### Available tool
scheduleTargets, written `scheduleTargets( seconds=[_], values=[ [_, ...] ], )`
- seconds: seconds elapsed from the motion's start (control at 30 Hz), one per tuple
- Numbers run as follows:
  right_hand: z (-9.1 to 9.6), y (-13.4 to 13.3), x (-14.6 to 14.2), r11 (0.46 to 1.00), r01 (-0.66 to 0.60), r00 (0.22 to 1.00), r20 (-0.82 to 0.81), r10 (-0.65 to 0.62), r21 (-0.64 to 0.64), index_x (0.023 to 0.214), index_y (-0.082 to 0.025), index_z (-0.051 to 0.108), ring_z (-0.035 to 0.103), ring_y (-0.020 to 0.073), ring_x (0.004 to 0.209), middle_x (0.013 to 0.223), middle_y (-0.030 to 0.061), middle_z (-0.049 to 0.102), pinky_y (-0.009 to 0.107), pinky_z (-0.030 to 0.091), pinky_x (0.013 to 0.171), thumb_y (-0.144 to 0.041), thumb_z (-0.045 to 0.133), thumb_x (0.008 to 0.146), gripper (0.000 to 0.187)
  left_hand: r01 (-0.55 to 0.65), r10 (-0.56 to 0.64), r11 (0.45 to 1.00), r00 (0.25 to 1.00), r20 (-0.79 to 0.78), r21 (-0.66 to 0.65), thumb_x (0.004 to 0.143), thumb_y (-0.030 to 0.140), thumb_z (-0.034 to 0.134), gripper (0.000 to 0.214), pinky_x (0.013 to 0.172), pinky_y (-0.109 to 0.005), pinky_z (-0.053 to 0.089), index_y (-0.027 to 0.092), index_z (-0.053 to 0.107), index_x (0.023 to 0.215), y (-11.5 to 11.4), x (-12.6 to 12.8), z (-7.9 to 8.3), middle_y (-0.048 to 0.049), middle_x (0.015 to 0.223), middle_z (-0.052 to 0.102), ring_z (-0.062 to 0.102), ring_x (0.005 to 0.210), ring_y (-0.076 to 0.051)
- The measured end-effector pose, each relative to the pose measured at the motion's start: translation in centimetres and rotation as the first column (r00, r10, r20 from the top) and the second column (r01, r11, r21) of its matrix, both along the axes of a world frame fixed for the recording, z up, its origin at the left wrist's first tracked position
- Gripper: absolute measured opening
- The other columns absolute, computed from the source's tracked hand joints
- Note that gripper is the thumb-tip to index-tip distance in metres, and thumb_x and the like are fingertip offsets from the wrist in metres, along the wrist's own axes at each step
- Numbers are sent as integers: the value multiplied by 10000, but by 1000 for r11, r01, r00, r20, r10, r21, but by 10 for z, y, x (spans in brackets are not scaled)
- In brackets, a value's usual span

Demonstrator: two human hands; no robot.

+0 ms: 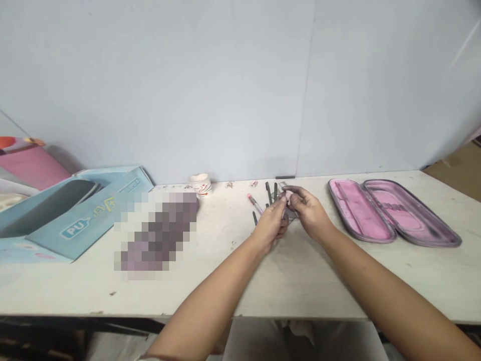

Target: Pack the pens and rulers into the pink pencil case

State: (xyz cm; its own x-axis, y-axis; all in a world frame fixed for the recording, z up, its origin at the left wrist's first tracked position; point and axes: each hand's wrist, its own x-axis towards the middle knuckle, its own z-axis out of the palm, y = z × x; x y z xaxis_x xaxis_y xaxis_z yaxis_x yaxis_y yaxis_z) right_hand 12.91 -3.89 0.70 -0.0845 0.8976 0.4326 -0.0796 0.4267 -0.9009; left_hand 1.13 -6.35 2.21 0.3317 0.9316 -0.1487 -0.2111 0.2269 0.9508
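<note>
Pale worn tabletop [78, 291], specks on it, pushed against grey-white panel wall [225, 90]; brown cardboard [458, 170] beyond right end. Blue box [86, 218] at left, open, dark case [56, 208] inside. Pixelated purple-grey item [160, 233] beside it, details unreadable. Paper cup [201, 184] near wall, contents can't tell. Pink case [361, 215] at right, spread open flat, pink lining, loops in its right half. Left hand [272, 219] and right hand [310, 210] meet around mid-table; fingertips of both pinch small pale-pink item [288, 195], held over table, partly hidden by fingers. Dark pens [275, 190] just behind hands, pink-and-white pen [256, 204] left of them. Front edge runs under both forearms, lap below. Tabletop stretches between right forearm and pink case, also between left forearm and pixelated item; cup well apart from hands.
</note>
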Motion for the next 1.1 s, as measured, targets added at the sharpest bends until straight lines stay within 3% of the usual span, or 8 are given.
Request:
scheduleTargets(
  seconds=[0.1,0.17,0.27,0.4,0.53,0.77,0.97,1.1],
  values=[
    [5,7,22,953,295,910,283,-303,71,1113,-182,513,561,204,960,1010,96,631,360,411,843,-417,405,840,376,-65,60,997,992,111,37,786,556,461,371,331,-135,146,188,475,824,9,-10,3,101,450,256,202,322,-30],
    [4,11,39,864,466,640,601,-479,192,1108,-147,539,518,250,1012,1018,136,625,397,367,869,-371,390,847,375,-167,157,985,965,210,33,803,533,453,364,350,-142,226,171,480,824,20,-23,4,82,470,320,280,346,-39],
    [-4,13,54,822,485,166,892,-421,298,1039,-108,592,482,312,1026,980,177,631,443,325,850,-293,377,847,342,-340,336,939,887,317,-43,848,446,428,299,374,-154,293,154,468,795,37,-42,4,58,497,380,346,373,-51],
    [-13,12,58,836,443,-62,941,-331,323,959,-105,626,481,325,998,994,189,617,449,315,810,-265,383,839,315,-444,491,871,800,346,-209,893,342,350,268,357,-151,289,144,451,744,50,-56,2,45,500,389,341,358,-50],
    [-12,12,53,830,412,-28,915,-402,377,1006,-135,628,448,324,1022,1050,177,578,453,303,824,-318,383,847,345,-452,519,853,784,341,-260,901,304,325,264,359,-156,309,142,451,734,52,-59,4,37,505,399,362,361,-56],
    [-9,-3,11,911,69,306,860,-408,407,975,-216,635,404,241,1060,1078,92,544,364,308,872,-365,394,857,307,-473,545,837,759,355,-275,907,309,306,262,381,-159,310,143,439,755,52,-64,7,44,502,379,368,370,-59],
    [-16,-15,-20,865,-56,249,846,-472,499,896,-140,629,343,287,1112,1047,149,521,420,231,953,-411,467,799,331,-448,512,857,792,333,-254,902,304,313,252,391,-163,310,147,436,748,52,-57,2,37,523,398,368,380,-58],
    [-18,-10,-19,870,2,200,853,-483,492,890,-121,625,347,292,1092,1021,162,520,430,230,952,-307,454,787,272,-422,458,888,839,294,-180,899,291,307,237,430,-175,346,146,439,766,50,-52,-2,36,537,398,390,409,-64]
  ],
)
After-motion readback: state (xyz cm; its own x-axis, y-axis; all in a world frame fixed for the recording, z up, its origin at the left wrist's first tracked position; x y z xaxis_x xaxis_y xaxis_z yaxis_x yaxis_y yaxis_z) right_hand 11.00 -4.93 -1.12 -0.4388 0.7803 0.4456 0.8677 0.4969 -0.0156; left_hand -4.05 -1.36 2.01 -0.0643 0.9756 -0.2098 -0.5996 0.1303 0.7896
